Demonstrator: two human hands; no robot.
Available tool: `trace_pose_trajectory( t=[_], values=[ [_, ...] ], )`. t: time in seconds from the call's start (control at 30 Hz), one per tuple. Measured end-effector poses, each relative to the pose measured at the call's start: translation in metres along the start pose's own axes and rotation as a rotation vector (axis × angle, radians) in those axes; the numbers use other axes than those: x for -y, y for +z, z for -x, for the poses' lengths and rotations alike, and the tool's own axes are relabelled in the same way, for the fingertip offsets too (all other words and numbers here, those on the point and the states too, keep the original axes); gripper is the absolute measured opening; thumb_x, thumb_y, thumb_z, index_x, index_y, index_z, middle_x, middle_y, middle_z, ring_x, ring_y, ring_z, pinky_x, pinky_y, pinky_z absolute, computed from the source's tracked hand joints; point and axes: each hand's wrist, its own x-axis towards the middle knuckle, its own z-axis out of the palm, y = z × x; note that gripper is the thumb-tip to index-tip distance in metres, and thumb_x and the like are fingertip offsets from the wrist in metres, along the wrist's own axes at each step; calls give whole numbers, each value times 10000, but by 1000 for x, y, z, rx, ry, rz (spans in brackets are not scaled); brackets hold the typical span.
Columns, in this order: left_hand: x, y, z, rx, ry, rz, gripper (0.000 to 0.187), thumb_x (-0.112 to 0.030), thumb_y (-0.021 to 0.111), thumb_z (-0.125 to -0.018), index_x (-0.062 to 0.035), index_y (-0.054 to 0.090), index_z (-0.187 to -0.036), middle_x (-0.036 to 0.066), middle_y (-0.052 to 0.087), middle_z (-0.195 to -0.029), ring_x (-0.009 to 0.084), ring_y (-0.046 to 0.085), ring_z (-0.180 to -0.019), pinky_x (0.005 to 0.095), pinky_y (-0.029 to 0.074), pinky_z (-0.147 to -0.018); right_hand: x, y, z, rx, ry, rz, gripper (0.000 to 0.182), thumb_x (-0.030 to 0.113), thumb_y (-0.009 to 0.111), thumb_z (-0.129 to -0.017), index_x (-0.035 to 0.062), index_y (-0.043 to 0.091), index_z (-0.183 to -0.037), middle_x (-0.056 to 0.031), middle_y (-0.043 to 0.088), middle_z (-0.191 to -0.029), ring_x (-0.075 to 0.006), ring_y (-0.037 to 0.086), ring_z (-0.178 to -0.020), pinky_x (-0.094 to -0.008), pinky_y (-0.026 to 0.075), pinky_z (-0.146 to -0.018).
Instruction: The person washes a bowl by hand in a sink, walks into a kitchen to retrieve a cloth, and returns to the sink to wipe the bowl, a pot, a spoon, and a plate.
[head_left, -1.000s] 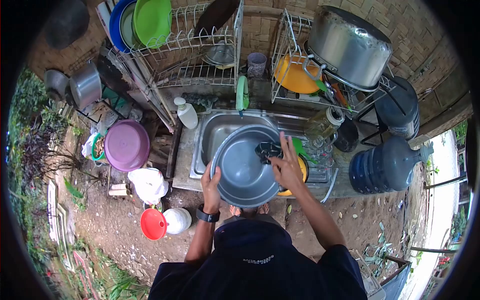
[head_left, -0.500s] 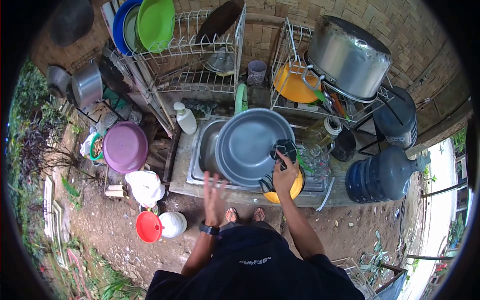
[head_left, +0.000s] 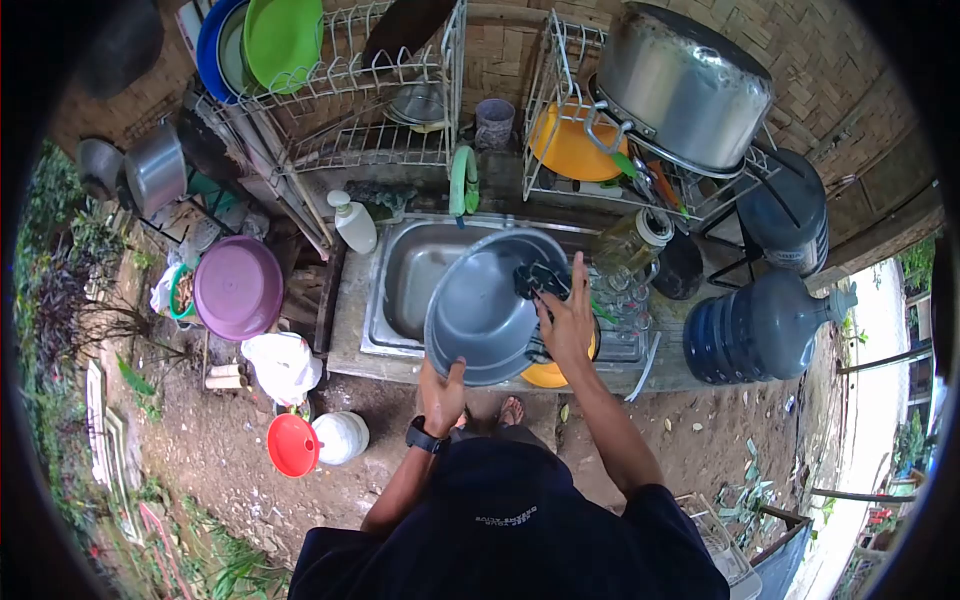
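1. Far left, a small green-rimmed basket [head_left: 181,315] holds something brownish, too small to name; just beside it sits a purple basin [head_left: 236,287], and whether it faces up or down, I can't tell.
2. Now the left hand [head_left: 442,395]: partly curled on the near rim of the grey basin [head_left: 478,318], thumb on the rim, fingers hidden beneath.
3. Behind it, the metal sink [head_left: 378,312] shows part of its bare bowl under the tap [head_left: 462,185].
4. Centre stage, that grey basin, tilted above the sink's right side! Inside it I see the dark scrubber [head_left: 541,281] and no liquid.
5. Here's the right hand [head_left: 568,325], thumb and some fingers closed on the scrubber, others stretched out. Looks like scrubbing the inner wall; carrying on calls for scrubber pressure against a firm left grip.
6. Farther right, a yellow bowl [head_left: 545,376] is half hidden, a glass jar [head_left: 628,245] stands by clear glasses [head_left: 625,305], and a big blue bottle [head_left: 750,328] lies sideways, contents unclear.
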Motion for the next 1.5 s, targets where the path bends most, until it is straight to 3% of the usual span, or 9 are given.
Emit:
trace_pose_trajectory(
  t=[0.33, 0.47, 0.73, 0.93, 1.03, 1.1, 1.17, 1.37, 1.5],
  values=[
    [28, 15, 3, -86, -125, 219, 312, 21, 567, -837, 41, 542, -1147, 107, 626, -1060, 186, 575, -979, 303, 422, -887, 68, 19, 66, 653, 75, -533, 270, 156, 555, -831, 42, 681, -1041, -224, 439, -1387, -385, 332, -1345, -496, 258, -1115],
    [33, 7, 3, -73, -205, 285, 283, 3, 572, -829, 33, 561, -1110, 92, 633, -1015, 180, 583, -936, 298, 426, -865, 21, 10, 41, 497, -378, -137, 253, 128, 580, -786, 76, 711, -996, -191, 449, -1394, -346, 314, -1366, -511, 207, -1140],
    [20, 5, -2, 211, -497, 314, 318, -7, 543, -847, 18, 515, -1162, 102, 626, -1027, 178, 624, -894, 317, 558, -679, 30, 34, -10, 95, -170, 9, 346, 72, 539, -856, -13, 591, -1187, -237, 341, -1446, -434, 340, -1308, -498, 289, -1075],
    [39, -5, -2, 219, -421, 395, 317, 39, 522, -843, 4, 498, -1157, 110, 612, -1025, 198, 639, -876, 323, 576, -675, 61, 42, 31, 768, -100, -844, 507, 118, 492, -877, 170, 480, -1381, -291, 472, -1281, -402, 481, -1155, -420, 365, -974],
    [32, -17, 2, 194, -475, 453, 345, 80, 501, -823, 8, 479, -1160, 109, 595, -1035, 220, 644, -890, 334, 584, -689, 37, 2, 3, 1293, -126, -167, 523, 103, 589, -761, 223, 596, -1270, -244, 548, -1257, -387, 484, -1205, -441, 449, -938],
    [30, -11, 2, 146, -452, 479, 358, 88, 491, -816, 9, 470, -1165, 108, 589, -1036, 229, 645, -899, 346, 591, -698, 18, -4, 5, 834, -506, 237, 495, 47, 589, -746, 206, 641, -1212, -233, 514, -1311, -386, 495, -1197, -453, 489, -903],
    [33, -10, 2, 185, -497, 457, 378, 92, 483, -811, 13, 452, -1180, 113, 584, -1041, 244, 640, -914, 369, 602, -726, 20, 6, -5, 445, -295, 85, 526, -26, 582, -729, 148, 617, -1223, -226, 426, -1400, -410, 479, -1209, -435, 488, -936],
    [44, 4, -4, 199, -263, 270, 361, 81, 501, -809, 12, 485, -1164, 98, 594, -1027, 211, 622, -912, 350, 592, -707, 78, 52, 6, 421, -190, -653, 881, -48, 523, -851, 164, -19, -1513, -267, 357, -1427, -469, 410, -1249, -480, 434, -962],
    [45, -20, -15, 106, -170, 207, 322, 47, 520, -815, -4, 526, -1133, 78, 603, -1015, 191, 613, -896, 331, 567, -675, 69, -15, -7, 1137, 55, -403, 622, 78, 583, -752, 157, 483, -1361, -270, 416, -1379, -440, 506, -1148, -392, 373, -1027]
  ],
)
